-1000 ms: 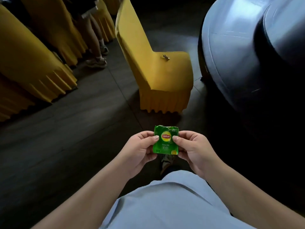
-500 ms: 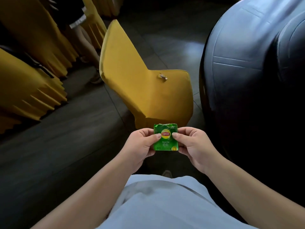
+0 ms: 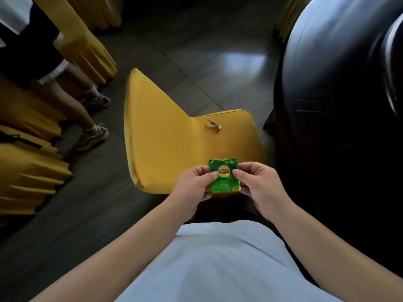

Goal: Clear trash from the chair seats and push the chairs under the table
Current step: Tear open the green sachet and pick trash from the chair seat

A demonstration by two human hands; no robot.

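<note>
A green Lipton tea wrapper (image 3: 224, 178) is pinched between both hands, above the near edge of a yellow-covered chair (image 3: 170, 144). My left hand (image 3: 193, 188) grips its left side and my right hand (image 3: 259, 188) grips its right side. A small crumpled scrap of trash (image 3: 214, 124) lies on the chair's seat near the backrest. The dark round table (image 3: 331, 88) rises at the right, beside the chair.
More yellow-covered chairs (image 3: 30, 171) stand along the left. A second person's legs and sneakers (image 3: 93, 134) are on the dark floor between those chairs and mine. A yellow drape (image 3: 287, 22) hangs at the far right behind the table.
I have come closer to the yellow chair, which now sits right under my hands and looks larger. Both hands keep hold of the wrapper.
</note>
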